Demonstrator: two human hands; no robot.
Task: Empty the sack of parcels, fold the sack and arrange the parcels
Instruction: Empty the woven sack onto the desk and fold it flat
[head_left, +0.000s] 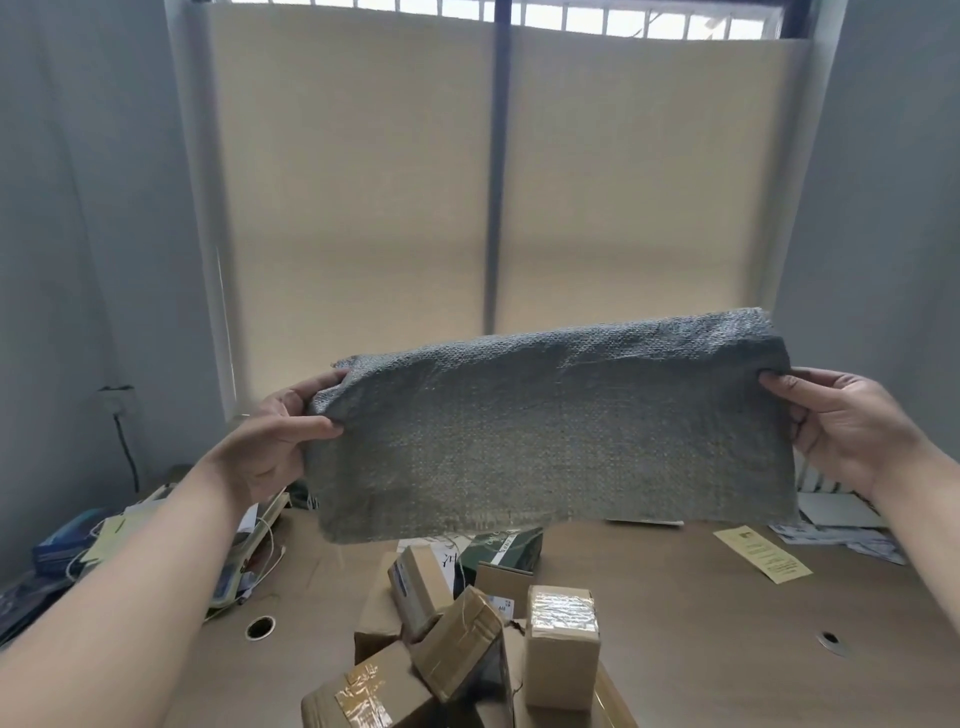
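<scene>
Grey woven sack (550, 431) hangs in the air above the far middle of the surface (701, 623), stretched flat between both hands and apparently doubled over along its top edge, so the folding step looks to be under way. The left hand (280, 431) grips the sack's left edge with the thumb on the near face and the fingers curled behind; the right hand (841, 421) pinches the right edge the same way. The parcels (561, 644) lie in a loose heap on the near middle of the surface, directly below the sack, several tilted against one another, so the emptying seems finished. To fold well, the two hands should hold the top edge level and taut, bring the side edges together so the corners meet, then smooth out the sag that shows across the upper part. Coarse weave like this probably springs open, so each crease wants a firm press. Laying the sack down on bare surface to the right, short of the yellow slip (761, 553), would avoid knocking the heap.
</scene>
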